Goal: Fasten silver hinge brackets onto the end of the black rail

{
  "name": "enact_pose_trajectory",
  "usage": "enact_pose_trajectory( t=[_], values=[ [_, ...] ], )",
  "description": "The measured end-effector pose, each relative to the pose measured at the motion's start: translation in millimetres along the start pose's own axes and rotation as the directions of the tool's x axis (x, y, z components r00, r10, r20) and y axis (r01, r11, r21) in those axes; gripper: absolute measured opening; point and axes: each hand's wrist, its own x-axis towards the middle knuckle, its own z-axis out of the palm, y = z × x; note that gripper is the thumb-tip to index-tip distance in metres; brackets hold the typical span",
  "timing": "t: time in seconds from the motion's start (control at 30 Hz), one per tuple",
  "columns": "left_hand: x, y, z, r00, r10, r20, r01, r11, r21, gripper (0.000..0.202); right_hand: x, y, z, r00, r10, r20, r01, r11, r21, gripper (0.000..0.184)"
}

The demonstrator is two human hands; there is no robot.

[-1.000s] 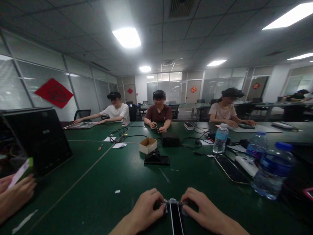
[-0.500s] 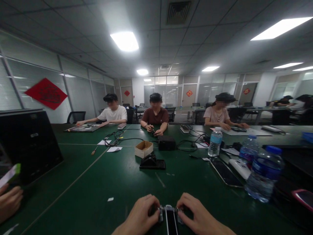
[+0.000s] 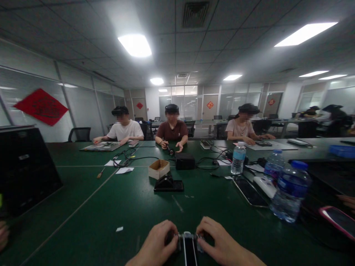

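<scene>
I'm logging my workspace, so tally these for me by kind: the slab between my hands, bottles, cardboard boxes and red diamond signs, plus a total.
Slab between your hands: 1
Bottles: 3
Cardboard box: 1
Red diamond signs: 4
Total: 9

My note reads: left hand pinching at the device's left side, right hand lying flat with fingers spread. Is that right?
Not quite: the right hand isn't flat. The head view shows it curled, pinching at the right side of the device. The left hand is as you noted.
</scene>
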Motion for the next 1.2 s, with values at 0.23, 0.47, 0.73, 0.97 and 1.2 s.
enact_pose_trajectory(
  t=[0.23, 0.47, 0.73, 0.97, 1.2],
  values=[
    [-1.5, -2.8, 0.7, 0.998, 0.053, -0.023, -0.054, 0.998, -0.029, 0.011, -1.5, -1.0, 0.4, 1.0, -0.017, -0.009, 0.017, 1.0, -0.021, 0.012],
    [-2.6, -1.2, -0.7, 0.998, 0.049, -0.045, -0.052, 0.996, -0.076, 0.01, -3.6, -7.0, -4.0, 1.0, 0.007, 0.006, -0.007, 1.0, -0.001, 0.013],
    [-3.1, -1.9, 0.2, 0.999, 0.036, -0.038, -0.039, 0.994, -0.101, 0.013, -1.6, -2.2, -1.9, 1.0, -0.004, -0.01, 0.004, 1.0, -0.006, 0.011],
    [-3.9, -3.5, 1.1, 0.997, 0.054, -0.048, -0.061, 0.986, -0.158, 0.016, -3.4, -1.9, -1.2, 0.999, -0.025, -0.024, 0.024, 1.0, -0.014, 0.011],
    [-6.4, 0.3, -2.1, 0.995, 0.048, -0.087, -0.06, 0.988, -0.141, 0.023, -4.1, 1.8, -0.2, 0.997, -0.057, -0.044, 0.057, 0.998, -0.009, 0.014]
  ],
)
